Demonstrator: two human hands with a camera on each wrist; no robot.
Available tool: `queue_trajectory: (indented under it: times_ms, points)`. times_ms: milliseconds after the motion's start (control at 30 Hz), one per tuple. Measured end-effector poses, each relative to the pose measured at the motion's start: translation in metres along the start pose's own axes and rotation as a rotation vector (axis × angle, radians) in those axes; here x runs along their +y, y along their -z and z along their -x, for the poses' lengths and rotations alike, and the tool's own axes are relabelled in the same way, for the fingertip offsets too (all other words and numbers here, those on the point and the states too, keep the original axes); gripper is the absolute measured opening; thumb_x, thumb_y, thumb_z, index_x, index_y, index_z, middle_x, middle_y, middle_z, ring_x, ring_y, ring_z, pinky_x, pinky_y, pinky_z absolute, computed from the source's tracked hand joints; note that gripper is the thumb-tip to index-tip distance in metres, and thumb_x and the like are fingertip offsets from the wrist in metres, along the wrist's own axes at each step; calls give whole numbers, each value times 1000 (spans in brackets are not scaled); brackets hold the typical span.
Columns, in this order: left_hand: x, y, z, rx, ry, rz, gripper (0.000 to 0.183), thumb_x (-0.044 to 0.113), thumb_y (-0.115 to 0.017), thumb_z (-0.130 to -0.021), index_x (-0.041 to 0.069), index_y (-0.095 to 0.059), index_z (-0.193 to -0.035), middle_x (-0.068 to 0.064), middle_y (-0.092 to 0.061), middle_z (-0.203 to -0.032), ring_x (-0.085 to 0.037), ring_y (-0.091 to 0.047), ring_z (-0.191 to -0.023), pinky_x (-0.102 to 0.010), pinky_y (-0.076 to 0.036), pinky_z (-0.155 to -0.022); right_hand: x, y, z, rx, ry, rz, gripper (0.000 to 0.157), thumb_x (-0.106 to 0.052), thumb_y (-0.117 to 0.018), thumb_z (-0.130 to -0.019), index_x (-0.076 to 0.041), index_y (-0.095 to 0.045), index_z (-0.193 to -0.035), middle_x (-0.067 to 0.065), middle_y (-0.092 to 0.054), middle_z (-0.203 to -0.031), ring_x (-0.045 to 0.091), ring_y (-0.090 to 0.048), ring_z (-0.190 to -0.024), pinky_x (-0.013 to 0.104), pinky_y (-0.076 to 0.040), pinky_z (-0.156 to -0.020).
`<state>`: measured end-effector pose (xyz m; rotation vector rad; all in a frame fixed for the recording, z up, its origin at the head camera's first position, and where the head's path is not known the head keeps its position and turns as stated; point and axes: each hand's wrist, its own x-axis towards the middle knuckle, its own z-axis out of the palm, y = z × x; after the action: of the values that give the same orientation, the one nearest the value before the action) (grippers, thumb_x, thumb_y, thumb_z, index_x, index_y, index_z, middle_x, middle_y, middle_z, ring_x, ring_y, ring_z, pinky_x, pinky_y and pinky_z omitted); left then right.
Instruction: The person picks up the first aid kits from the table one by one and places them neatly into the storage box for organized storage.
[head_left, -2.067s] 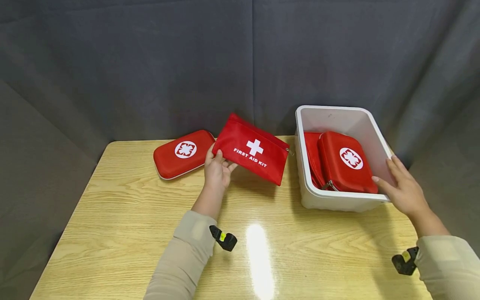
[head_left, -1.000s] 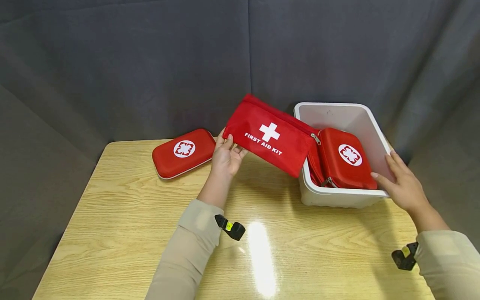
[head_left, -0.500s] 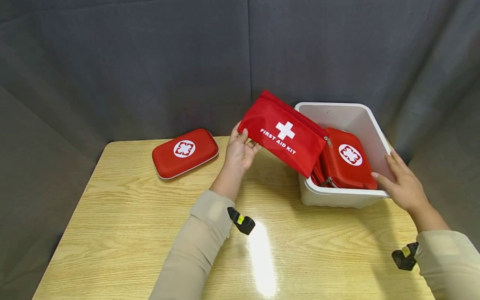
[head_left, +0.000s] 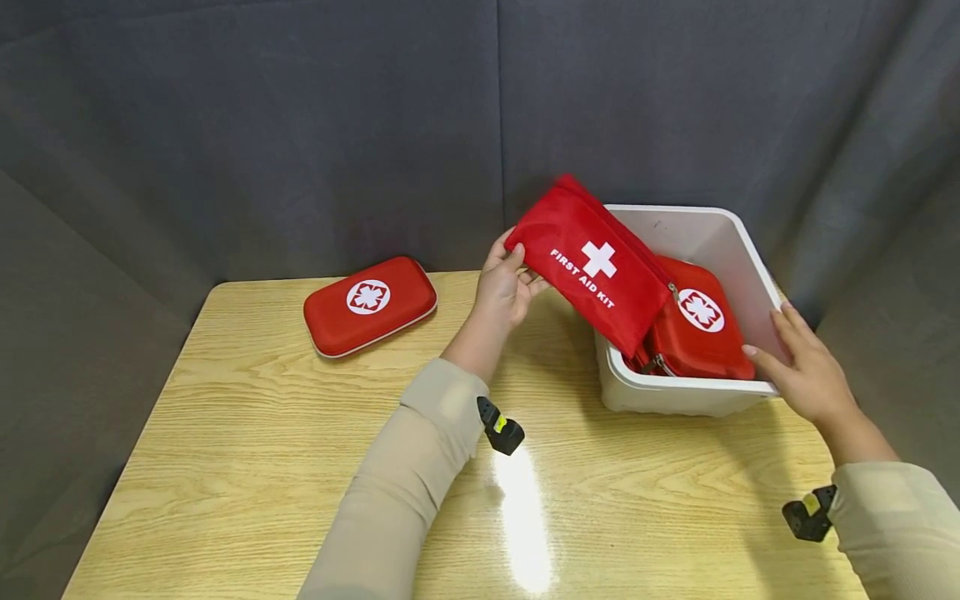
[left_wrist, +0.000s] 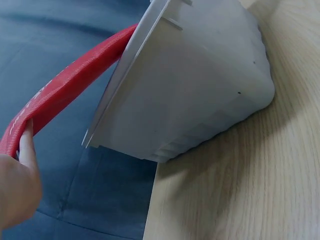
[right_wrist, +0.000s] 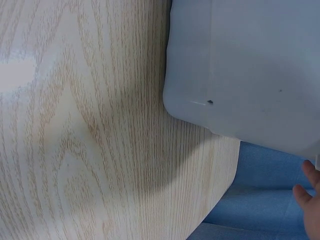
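My left hand [head_left: 504,287] pinches the left end of a red zippered first aid pouch [head_left: 570,287], thumb on its printed face and fingers behind. The pouch slants down to the right, its zipper end over the opening of a white plastic bin [head_left: 690,398]. Seen from the left wrist, the pouch [left_wrist: 75,80] reaches past the bin's rim. Inside the bin lies a red hard first aid case [head_left: 697,354] with a white round emblem, partly covered by the pouch. My right hand [head_left: 813,379] holds the bin's near right corner, thumb over the rim and fingers along the outer side.
Another red first aid case [head_left: 367,307] lies flat on the wooden table [head_left: 247,467], left of the bin. A dark grey curtain [head_left: 360,142] hangs right behind the table's back edge. More red fabric shows beside the case in the bin.
My left hand has carried the pouch rightward, from beside the bin to over its left rim, tilting it more steeply. The right hand stays at the bin's corner.
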<state>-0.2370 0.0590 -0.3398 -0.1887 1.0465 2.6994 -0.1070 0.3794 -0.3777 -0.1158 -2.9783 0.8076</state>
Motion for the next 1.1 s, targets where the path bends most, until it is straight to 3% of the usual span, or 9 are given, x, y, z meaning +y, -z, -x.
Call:
queue_trajectory:
  times_ms: [400, 700, 1100]
  points:
    - [-13, -12, -6, -76, 50, -111, 31, 6, -38, -91, 9, -42, -122, -3, -51, -83, -16, -51, -61, -27, -46, -47, 1, 2, 1, 8, 12, 6, 68, -33, -43, -87, 0, -10, -136, 19, -2, -141, 46, -8, -122, 68, -15, -82]
    - [-26, -17, -5, -122, 71, -202, 30, 5, -40, -91, 9, -44, -120, -4, -52, -87, -19, -52, -65, -28, -48, -48, 1, 2, 3, 8, 20, 5, 67, -33, -43, -87, 0, -10, -136, 19, -2, -141, 45, -8, -122, 68, -14, -83]
    - [-37, -43, -5, -80, 108, -325, 30, 7, -43, -90, 12, -48, -119, -7, -53, -79, -22, -54, -64, -47, -46, -69, 3, 6, 6, 28, 34, -3, 66, -31, -43, -87, 1, -11, -136, 19, -3, -141, 44, -7, -123, 66, -12, -86]
